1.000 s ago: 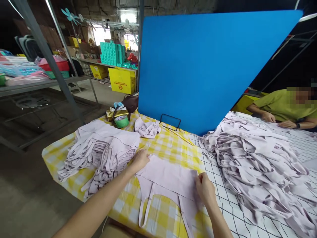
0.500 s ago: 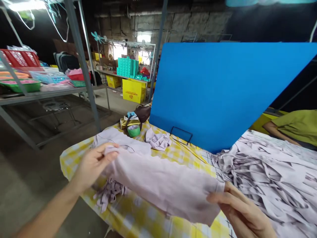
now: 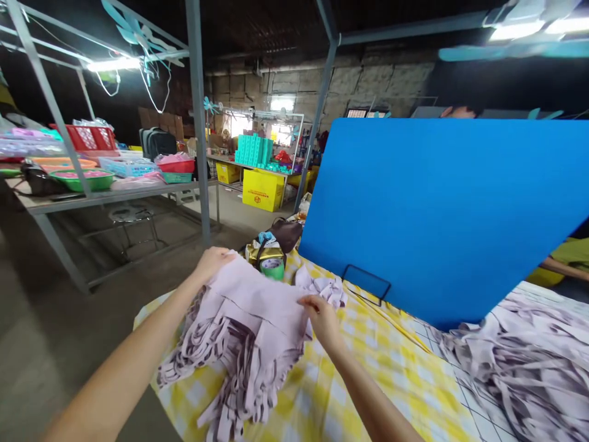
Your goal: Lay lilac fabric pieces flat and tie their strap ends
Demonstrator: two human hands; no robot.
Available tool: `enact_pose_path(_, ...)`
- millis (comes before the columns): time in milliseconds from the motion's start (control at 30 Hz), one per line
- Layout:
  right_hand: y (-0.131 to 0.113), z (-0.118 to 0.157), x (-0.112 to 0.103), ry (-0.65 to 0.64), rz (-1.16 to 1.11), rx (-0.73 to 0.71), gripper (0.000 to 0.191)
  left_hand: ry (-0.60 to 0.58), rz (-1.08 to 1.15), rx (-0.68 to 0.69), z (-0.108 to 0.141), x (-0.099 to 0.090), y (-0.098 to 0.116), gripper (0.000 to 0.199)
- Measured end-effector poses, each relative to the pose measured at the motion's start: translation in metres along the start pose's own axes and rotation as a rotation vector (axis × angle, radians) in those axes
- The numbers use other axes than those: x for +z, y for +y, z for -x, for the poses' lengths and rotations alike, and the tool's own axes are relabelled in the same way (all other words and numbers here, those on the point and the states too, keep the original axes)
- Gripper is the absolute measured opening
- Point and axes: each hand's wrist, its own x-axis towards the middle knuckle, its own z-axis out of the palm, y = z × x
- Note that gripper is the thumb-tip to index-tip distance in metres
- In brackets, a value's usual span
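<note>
A pale lilac cloth piece (image 3: 262, 294) is spread between my hands over a stack of similar pieces with dangling strips (image 3: 243, 380). My left hand (image 3: 215, 263) pinches its upper left corner. At its right edge, my right hand (image 3: 319, 310) holds it between thumb and fingers. Beneath lies a yellow and white checked tablecloth (image 3: 359, 380). A small crumpled lilac cloth (image 3: 324, 287) rests just behind my right hand.
A large blue board (image 3: 442, 215) stands behind the table beside a black wire frame (image 3: 367, 285). Green tape (image 3: 272, 268) and a dark bag (image 3: 286, 233) sit at the back. Lilac strips (image 3: 543, 362) are heaped right. A person's arm (image 3: 565, 268) shows beyond the board.
Both hands have moved the cloth leftward from the middle of the table onto the stack at the left. The view has shifted, showing more of the shelves at left and a head behind the board.
</note>
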Motion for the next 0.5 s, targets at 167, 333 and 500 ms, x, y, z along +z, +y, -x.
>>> enact_pose_path(167, 0.034, -0.013, 0.020, 0.016, 0.103, 0.048, 0.028, -0.046, -0.126, -0.074, -0.016, 0.032, -0.011, 0.030)
enact_pose_path(333, 0.037, -0.014, 0.023, 0.009, 0.193, 0.073, 0.029, -0.100, -0.250, -0.092, -0.001, 0.030, 0.005, 0.035)
enact_pose_path(500, 0.044, 0.010, 0.013, 0.026, 0.289, 0.083, 0.030, -0.116, -0.406, -0.034, 0.003, 0.027, 0.001, 0.050)
